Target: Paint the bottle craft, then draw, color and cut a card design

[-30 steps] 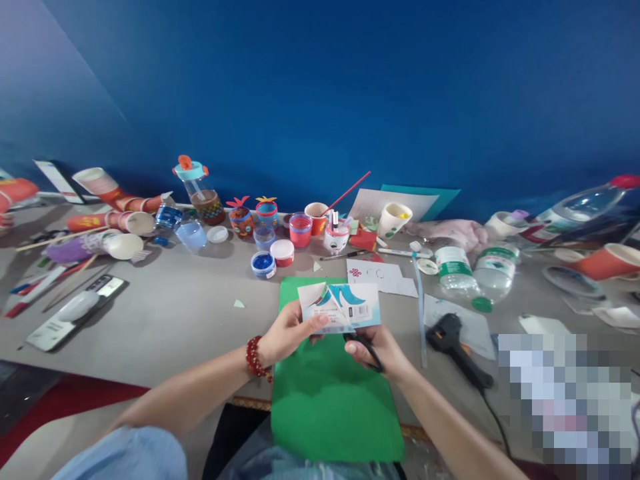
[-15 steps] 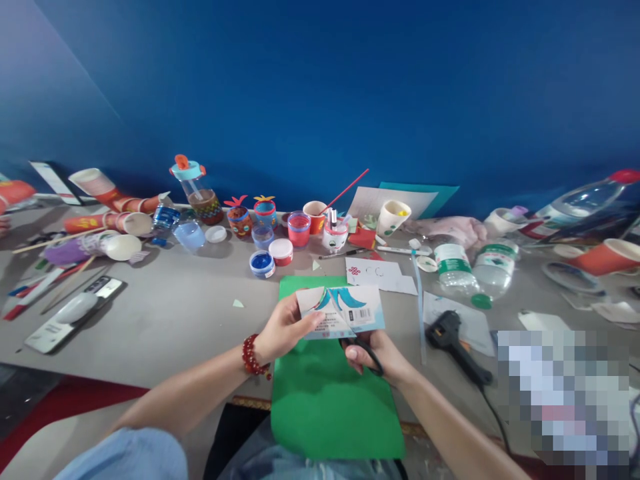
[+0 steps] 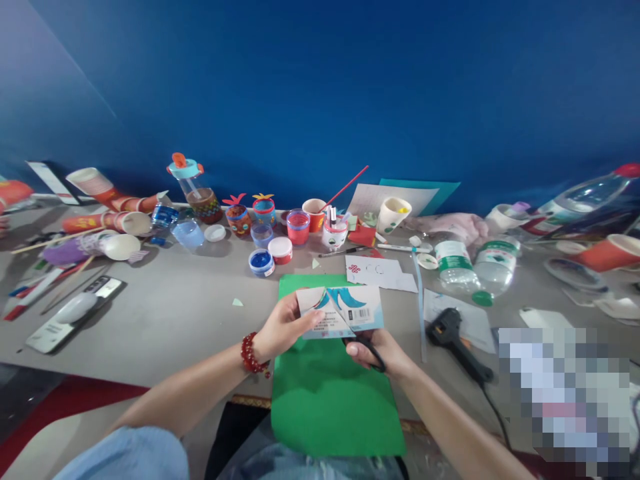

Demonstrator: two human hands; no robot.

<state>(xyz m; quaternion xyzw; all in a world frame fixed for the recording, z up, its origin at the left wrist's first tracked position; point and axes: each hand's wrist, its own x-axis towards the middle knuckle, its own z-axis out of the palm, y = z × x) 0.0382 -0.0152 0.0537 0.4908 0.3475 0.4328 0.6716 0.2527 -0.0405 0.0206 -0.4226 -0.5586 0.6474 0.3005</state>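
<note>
Between both hands is a printed white-and-blue piece of card (image 3: 327,319), with a slanting cut line running across it. My left hand (image 3: 281,327) is closed on the card's left side, thumb on top. Black-handled scissors (image 3: 369,352) sit in my right hand (image 3: 384,353), fingers through the loops. Their blades are at the card's lower edge, mostly hidden by it. Below the hands lies a green sheet (image 3: 335,407), partly on the table and partly over my lap.
A glue gun (image 3: 460,347) with a cord lies right of my right hand. Paint pots (image 3: 261,262), cups (image 3: 314,215) and plastic bottles (image 3: 455,267) line the back. A phone (image 3: 75,313) lies at left. Another person's hand (image 3: 4,225) shows at the far left edge.
The card and both hands have shifted very slightly downward in view. The slanting cut in the card looks a little narrower at the top than before. Both hands keep their hold.
</note>
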